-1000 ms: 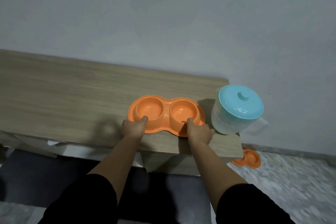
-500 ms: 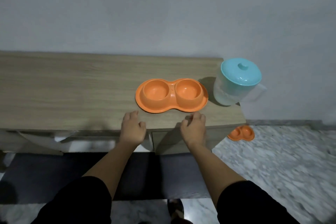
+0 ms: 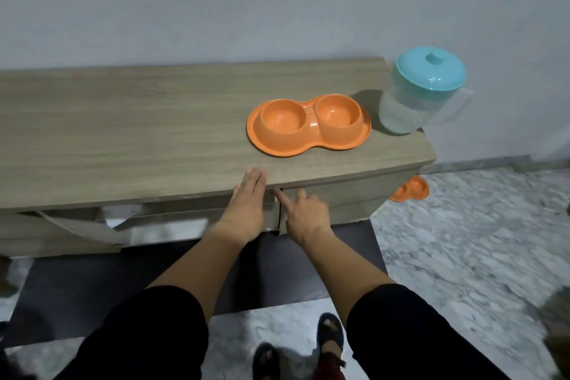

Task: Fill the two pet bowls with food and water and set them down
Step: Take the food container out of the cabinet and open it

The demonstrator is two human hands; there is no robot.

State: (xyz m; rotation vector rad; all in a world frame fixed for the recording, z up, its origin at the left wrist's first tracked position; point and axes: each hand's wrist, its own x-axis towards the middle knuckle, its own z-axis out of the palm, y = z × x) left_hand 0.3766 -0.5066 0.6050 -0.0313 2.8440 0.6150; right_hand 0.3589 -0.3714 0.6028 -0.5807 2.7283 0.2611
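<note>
An orange double pet bowl (image 3: 308,125) lies on the wooden cabinet top (image 3: 123,133), both cups empty. To its right stands a clear jug with a turquoise lid (image 3: 422,95). My left hand (image 3: 248,203) is flat, its straight fingertips on the cabinet's front edge below the bowl. My right hand (image 3: 303,213) hangs in front of the cabinet face, index finger pointing up-left, other fingers curled, holding nothing. Neither hand touches the bowl.
A second orange double bowl (image 3: 411,190) lies on the marble floor past the cabinet's right end. A drawer (image 3: 123,222) at the left front stands partly out with white things in it. A dark mat (image 3: 92,281) lies under the cabinet; my sandalled feet (image 3: 330,336) are below.
Both hands have let go of the orange bowl and drawn back to the cabinet's front edge. They now sit close together, and the view has shifted so the bowl appears further right.
</note>
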